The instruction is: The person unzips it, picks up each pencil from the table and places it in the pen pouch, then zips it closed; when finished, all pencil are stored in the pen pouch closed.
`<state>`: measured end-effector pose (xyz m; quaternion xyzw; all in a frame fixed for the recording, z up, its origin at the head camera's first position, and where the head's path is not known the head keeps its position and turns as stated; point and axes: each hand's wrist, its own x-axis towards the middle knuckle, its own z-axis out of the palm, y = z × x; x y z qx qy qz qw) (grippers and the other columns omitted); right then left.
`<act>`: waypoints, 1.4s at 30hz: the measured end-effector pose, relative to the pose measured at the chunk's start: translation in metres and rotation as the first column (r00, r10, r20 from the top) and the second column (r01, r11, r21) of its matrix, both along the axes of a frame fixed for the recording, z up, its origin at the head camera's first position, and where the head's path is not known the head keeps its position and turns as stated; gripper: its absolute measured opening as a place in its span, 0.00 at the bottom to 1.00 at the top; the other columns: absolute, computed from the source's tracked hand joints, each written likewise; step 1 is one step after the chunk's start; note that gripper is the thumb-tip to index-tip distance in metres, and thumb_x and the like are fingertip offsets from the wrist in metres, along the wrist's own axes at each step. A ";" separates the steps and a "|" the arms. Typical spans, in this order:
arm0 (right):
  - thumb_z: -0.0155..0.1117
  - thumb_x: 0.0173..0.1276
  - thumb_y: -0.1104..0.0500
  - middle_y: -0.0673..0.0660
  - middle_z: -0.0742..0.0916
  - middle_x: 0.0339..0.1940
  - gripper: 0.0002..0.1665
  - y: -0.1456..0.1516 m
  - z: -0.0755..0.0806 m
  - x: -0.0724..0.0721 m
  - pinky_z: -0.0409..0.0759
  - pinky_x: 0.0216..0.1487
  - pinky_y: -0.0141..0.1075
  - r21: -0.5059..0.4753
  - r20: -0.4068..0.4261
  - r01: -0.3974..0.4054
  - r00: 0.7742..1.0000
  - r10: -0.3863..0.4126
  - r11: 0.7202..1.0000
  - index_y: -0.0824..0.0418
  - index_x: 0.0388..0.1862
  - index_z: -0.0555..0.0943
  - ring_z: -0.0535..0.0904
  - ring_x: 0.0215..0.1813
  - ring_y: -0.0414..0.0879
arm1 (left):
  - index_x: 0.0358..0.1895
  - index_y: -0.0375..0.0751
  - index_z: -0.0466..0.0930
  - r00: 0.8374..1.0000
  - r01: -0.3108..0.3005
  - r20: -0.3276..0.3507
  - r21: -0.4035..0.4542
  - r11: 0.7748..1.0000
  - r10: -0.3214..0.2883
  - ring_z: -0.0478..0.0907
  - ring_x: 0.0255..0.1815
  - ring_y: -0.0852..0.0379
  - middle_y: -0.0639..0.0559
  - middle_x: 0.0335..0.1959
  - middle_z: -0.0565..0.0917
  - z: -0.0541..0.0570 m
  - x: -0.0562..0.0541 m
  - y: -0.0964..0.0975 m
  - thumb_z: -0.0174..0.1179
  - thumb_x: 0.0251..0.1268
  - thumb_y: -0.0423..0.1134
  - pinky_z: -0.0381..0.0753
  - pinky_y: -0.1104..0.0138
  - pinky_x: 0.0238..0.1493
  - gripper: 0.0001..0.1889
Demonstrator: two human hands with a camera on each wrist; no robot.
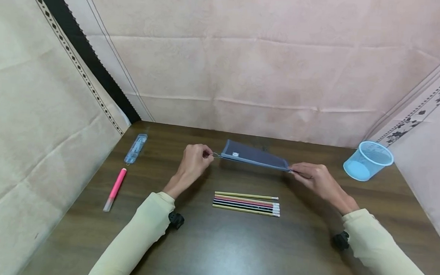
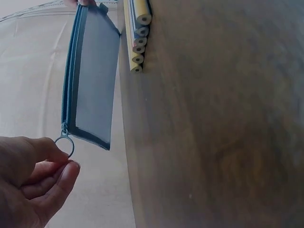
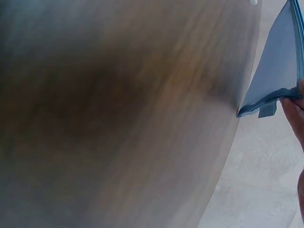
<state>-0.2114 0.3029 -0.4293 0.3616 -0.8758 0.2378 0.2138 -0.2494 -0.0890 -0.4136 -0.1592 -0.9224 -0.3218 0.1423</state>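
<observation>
A flat blue zippered pencil pouch point(image 1: 256, 153) is held above the table between both hands. My left hand point(image 1: 193, 165) pinches the metal ring point(image 2: 65, 144) on its zipper pull, at the pouch's left end. At the other end, my right hand point(image 1: 320, 182) grips the pouch's corner between thumb and fingers. In the left wrist view the zipper point(image 2: 65, 85) runs along one long edge and looks closed. Nearer to me, a row of several pencils point(image 1: 246, 204) lies side by side on the table.
A light blue mesh cup point(image 1: 368, 161) stands at the right back of the table point(image 1: 199, 252). At the left lie a pink marker point(image 1: 115, 189) with a clear end and a small clear-blue item point(image 1: 136, 148), its kind unclear. Light cloth point(image 1: 246, 72) hangs behind.
</observation>
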 end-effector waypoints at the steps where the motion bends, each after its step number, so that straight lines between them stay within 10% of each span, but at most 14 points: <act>1: 0.78 0.50 0.74 0.57 0.92 0.41 0.20 0.000 0.000 0.000 0.69 0.52 0.09 0.002 -0.007 -0.003 1.000 0.003 1.000 0.64 0.44 0.89 0.90 0.42 0.51 | 0.33 0.35 0.89 1.000 -0.001 0.016 -0.008 1.000 0.001 0.80 0.27 0.56 0.45 0.30 0.89 0.000 0.000 0.000 0.65 0.63 0.31 0.82 0.66 0.31 0.04; 14: 0.77 0.50 0.74 0.59 0.91 0.47 0.23 -0.001 -0.006 0.004 0.66 0.58 0.10 0.084 0.000 -0.016 1.000 0.016 0.996 0.65 0.48 0.88 0.89 0.47 0.55 | 0.36 0.37 0.91 0.978 0.059 0.207 -0.140 0.988 -0.029 0.85 0.34 0.55 0.46 0.37 0.91 0.006 0.002 -0.007 0.69 0.63 0.32 0.84 0.64 0.36 0.03; 20: 0.77 0.51 0.73 0.59 0.91 0.47 0.22 -0.002 -0.004 0.004 0.68 0.57 0.10 0.098 -0.008 -0.020 1.000 0.021 0.995 0.65 0.48 0.88 0.89 0.47 0.53 | 0.45 0.33 0.89 0.973 0.215 0.125 -0.203 0.955 -0.192 0.85 0.38 0.53 0.43 0.40 0.90 0.011 0.006 0.011 0.69 0.63 0.34 0.86 0.62 0.43 0.10; 25: 0.77 0.51 0.74 0.59 0.91 0.47 0.23 -0.006 -0.004 0.005 0.64 0.58 0.09 0.079 -0.019 -0.048 0.999 0.050 0.996 0.66 0.48 0.88 0.89 0.48 0.54 | 0.47 0.33 0.88 0.920 0.384 0.025 -0.264 0.885 -0.391 0.85 0.45 0.53 0.44 0.43 0.89 0.007 0.006 0.027 0.69 0.64 0.36 0.85 0.64 0.51 0.12; 35: 0.77 0.51 0.74 0.59 0.91 0.50 0.26 -0.009 0.000 0.009 0.82 0.53 0.29 0.105 0.007 -0.049 0.999 0.048 0.993 0.65 0.52 0.87 0.88 0.50 0.55 | 0.46 0.39 0.90 0.902 0.425 0.058 -0.310 0.851 -0.429 0.83 0.49 0.53 0.47 0.45 0.88 0.000 0.004 0.037 0.69 0.63 0.39 0.84 0.64 0.53 0.11; 42: 0.76 0.53 0.74 0.58 0.90 0.52 0.27 -0.008 0.003 0.009 0.85 0.48 0.42 0.119 0.044 -0.055 0.998 0.050 0.991 0.64 0.55 0.86 0.88 0.52 0.54 | 0.40 0.40 0.91 0.916 0.391 0.029 -0.275 0.878 -0.399 0.85 0.41 0.56 0.50 0.38 0.89 -0.002 0.001 0.037 0.66 0.67 0.38 0.84 0.65 0.49 0.07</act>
